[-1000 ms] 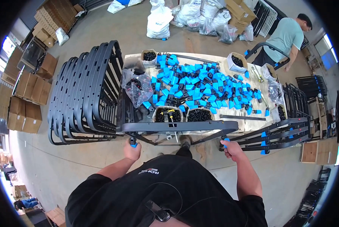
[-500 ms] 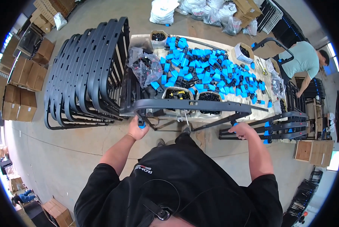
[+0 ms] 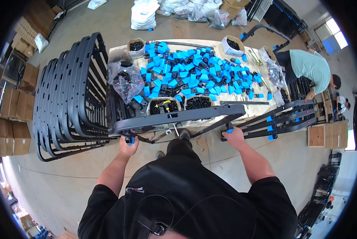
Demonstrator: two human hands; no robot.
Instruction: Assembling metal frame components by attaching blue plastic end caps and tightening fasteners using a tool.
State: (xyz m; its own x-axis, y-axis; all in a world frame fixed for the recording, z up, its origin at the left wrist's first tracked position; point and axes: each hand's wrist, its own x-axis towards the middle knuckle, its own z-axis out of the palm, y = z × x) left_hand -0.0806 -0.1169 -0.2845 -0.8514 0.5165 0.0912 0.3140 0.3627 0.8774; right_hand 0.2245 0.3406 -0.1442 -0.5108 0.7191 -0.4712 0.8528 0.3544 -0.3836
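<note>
A black metal tube frame (image 3: 182, 115) with rounded corners leans at the table's near edge, its two ends pointing toward me. My left hand (image 3: 128, 148) is closed around a blue and black plastic fitting (image 3: 130, 140) at the frame's left end. At the right end, my right hand (image 3: 234, 137) grips a similar blue fitting (image 3: 229, 128); its fingertips are partly hidden. Behind the frame's top bar sit two tubs of small black parts, and a yellow-and-black handled tool (image 3: 163, 105) lies in the left tub (image 3: 150, 107).
Loose blue and black fittings (image 3: 194, 73) cover much of the wooden table (image 3: 252, 110). Several black frames (image 3: 69, 95) stand stacked at left; more frames (image 3: 290, 115) with blue fittings lie at right. A co-worker (image 3: 312, 67) bends over frames beyond the table's right end.
My view has turned, so the table and stacks sit differently in the picture. Both hands stay at the frame's ends. My right hand now points more upward at its fitting.
</note>
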